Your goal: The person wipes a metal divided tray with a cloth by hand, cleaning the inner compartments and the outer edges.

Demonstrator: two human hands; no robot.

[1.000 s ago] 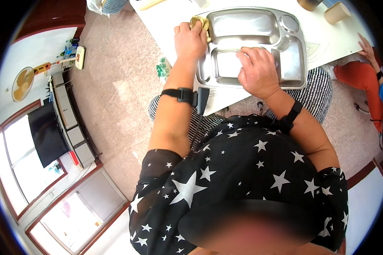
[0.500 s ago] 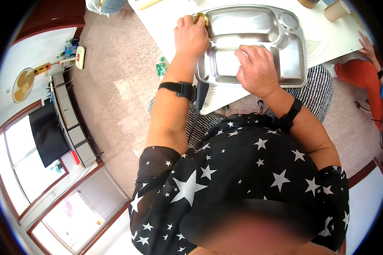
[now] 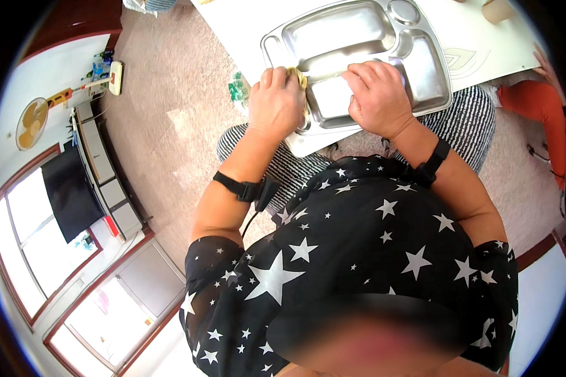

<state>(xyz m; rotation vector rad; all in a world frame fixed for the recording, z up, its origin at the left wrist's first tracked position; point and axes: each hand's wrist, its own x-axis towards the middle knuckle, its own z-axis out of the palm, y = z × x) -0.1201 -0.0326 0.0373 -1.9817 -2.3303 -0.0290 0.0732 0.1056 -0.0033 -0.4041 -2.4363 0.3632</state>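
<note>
A stainless-steel compartment tray (image 3: 351, 55) lay at a slant on the white bench (image 3: 509, 50), its lower side reaching over the near edge above the person's striped trousers (image 3: 468, 129). The left hand (image 3: 275, 103) was over the tray's narrow left-hand compartment, its grip closed on a crumpled yellowish cloth (image 3: 302, 80), which showed beside the fingers and touched the steel. The right hand (image 3: 380, 100) rested at the lower middle compartment with the fingers bent toward the ridge above it; whether that grip pinched the metal or only leaned on it could not be told. Both forearms wore black straps (image 3: 435, 164). A tan cup (image 3: 498, 11) stood near the far right of the bench, cut by the dark rim of the view. On the floor (image 3: 163, 144), left of the bench, lay a green-patterned item (image 3: 238, 89). At the right, another person's orange-clad leg (image 3: 534, 100) showed near the bench.
</note>
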